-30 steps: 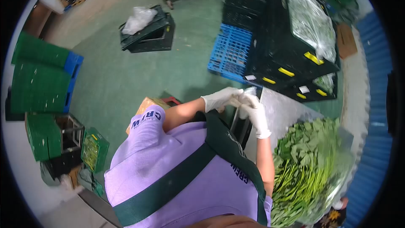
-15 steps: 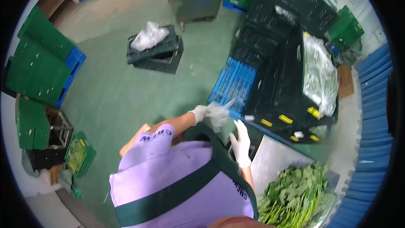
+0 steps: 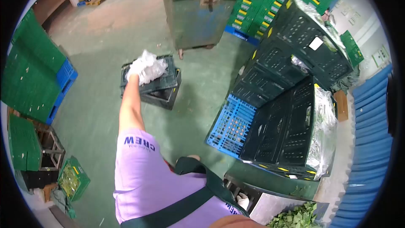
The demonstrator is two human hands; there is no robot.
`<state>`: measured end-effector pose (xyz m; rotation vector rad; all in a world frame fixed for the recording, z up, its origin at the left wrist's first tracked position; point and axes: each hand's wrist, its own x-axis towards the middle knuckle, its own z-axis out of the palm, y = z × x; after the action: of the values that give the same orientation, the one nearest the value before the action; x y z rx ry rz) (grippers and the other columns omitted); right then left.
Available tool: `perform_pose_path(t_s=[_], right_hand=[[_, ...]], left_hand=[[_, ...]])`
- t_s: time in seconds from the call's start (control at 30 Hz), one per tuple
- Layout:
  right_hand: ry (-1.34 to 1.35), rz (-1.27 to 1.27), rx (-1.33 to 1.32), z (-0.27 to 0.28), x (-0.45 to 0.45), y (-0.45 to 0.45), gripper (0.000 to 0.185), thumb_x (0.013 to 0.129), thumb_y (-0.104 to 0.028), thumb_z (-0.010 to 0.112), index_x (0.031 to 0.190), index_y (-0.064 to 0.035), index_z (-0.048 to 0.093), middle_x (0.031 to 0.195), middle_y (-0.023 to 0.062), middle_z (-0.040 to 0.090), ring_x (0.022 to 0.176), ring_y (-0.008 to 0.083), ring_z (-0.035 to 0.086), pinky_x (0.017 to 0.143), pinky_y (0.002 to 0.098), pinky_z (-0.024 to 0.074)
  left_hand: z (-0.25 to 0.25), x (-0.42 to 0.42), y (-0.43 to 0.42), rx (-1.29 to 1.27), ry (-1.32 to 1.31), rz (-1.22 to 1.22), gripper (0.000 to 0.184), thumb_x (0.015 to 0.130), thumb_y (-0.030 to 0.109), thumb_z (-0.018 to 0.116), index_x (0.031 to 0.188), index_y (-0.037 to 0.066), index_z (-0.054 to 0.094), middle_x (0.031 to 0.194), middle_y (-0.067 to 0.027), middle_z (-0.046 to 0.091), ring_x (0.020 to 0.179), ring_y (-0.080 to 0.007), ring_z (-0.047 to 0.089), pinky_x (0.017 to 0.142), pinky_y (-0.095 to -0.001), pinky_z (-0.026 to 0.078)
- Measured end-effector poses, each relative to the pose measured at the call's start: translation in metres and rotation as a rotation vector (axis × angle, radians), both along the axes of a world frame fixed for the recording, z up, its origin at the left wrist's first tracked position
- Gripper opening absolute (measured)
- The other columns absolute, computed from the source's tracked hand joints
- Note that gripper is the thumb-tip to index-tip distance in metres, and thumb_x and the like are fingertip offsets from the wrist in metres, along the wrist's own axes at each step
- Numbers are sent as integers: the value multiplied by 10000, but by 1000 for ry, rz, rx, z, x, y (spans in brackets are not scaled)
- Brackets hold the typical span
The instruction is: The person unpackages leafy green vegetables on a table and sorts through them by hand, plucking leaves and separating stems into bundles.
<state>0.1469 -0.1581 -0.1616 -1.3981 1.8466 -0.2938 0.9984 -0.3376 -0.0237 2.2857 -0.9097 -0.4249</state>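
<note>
My left hand [image 3: 135,68], in a white glove, reaches far out to a heap of clear plastic [image 3: 152,71] on top of stacked dark crates [image 3: 165,97]. Glove and plastic blend together, so its fingers cannot be made out. My right hand [image 3: 242,200], also gloved, is low beside my apron, near the metal table [image 3: 274,206]. Only a small part of it shows, with its fingers unclear. Leafy green vegetables [image 3: 297,218] lie on that table at the bottom edge.
A wheeled green bin [image 3: 198,21] stands ahead. Black crates [image 3: 274,131], some holding plastic-wrapped greens, stand on a blue pallet [image 3: 232,126] at the right. Green crates [image 3: 33,63] are stacked at the left. A small green crate [image 3: 75,179] sits on the floor.
My left hand has moved from in front of my body, where it held clear plastic, out to the heap on the crates. My right hand has dropped low beside me. The view has shifted forward.
</note>
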Motion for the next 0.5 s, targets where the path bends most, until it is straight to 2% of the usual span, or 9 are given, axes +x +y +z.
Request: perform_pose_path(t_s=[0.03,0.1,0.2,0.3,0.33,0.37,0.43,0.47,0.5], right_hand=[[-19,-51,141,-5,-1,6,233,723,-109,645,930,-6,677,844,142,677,781,226,649,743,328,502],[17,-41,52,-69,-34,47,291,747,-159,662,992,-2,673,807,135,686,782,186,647,723,296,490],[-19,-237,309,-85,-46,84,254,752,-151,651,962,-9,678,755,106,659,708,170,613,656,292,471],[-60,-384,412,-70,-36,95,219,758,-142,640,931,-15,683,702,77,632,634,153,579,588,288,452],[-87,-432,420,-70,-32,97,208,760,-140,636,921,-18,685,685,67,623,609,148,567,566,287,446],[-125,-488,418,-76,-33,98,198,761,-137,633,911,-20,687,668,58,614,585,143,556,544,285,439],[-194,-605,399,-79,-22,95,178,765,-131,625,891,-24,690,633,39,597,535,132,533,499,282,426],[-276,-441,231,5,23,68,141,766,-108,600,848,-28,682,586,-3,528,475,84,450,436,254,358],[-129,-525,240,6,39,63,179,766,-128,614,887,-18,685,625,8,572,481,76,457,438,242,355]], left_hand=[[36,-12,-2,211,-87,247,815,664,565,657,1280,60,484,1262,-208,509,1181,-346,481,973,-405,400],[64,-15,-9,259,-192,232,825,677,579,647,1285,55,455,1262,-232,494,1161,-398,478,966,-450,406],[-18,-1,-30,33,-262,432,640,786,486,565,1229,30,491,1248,-228,507,1148,-375,491,940,-430,416],[-117,-62,-41,43,-353,167,328,832,284,498,975,27,643,1009,-208,636,946,-408,594,790,-426,490],[-183,-66,-48,357,-541,-178,283,784,242,516,859,37,696,917,-197,659,867,-385,627,760,-415,504],[-195,-117,-41,199,-284,-79,280,766,206,501,810,-4,681,883,-250,635,833,-398,629,752,-429,504],[-277,-181,-38,508,8,-274,274,742,267,580,889,64,693,997,-190,641,979,-349,607,815,-395,498],[-267,-232,-33,600,239,-209,293,766,279,568,953,86,685,1073,-155,630,1036,-319,591,839,-390,489],[-262,-275,-28,685,292,-328,328,790,309,550,1009,96,670,1097,-145,625,1059,-299,585,875,-389,472]])
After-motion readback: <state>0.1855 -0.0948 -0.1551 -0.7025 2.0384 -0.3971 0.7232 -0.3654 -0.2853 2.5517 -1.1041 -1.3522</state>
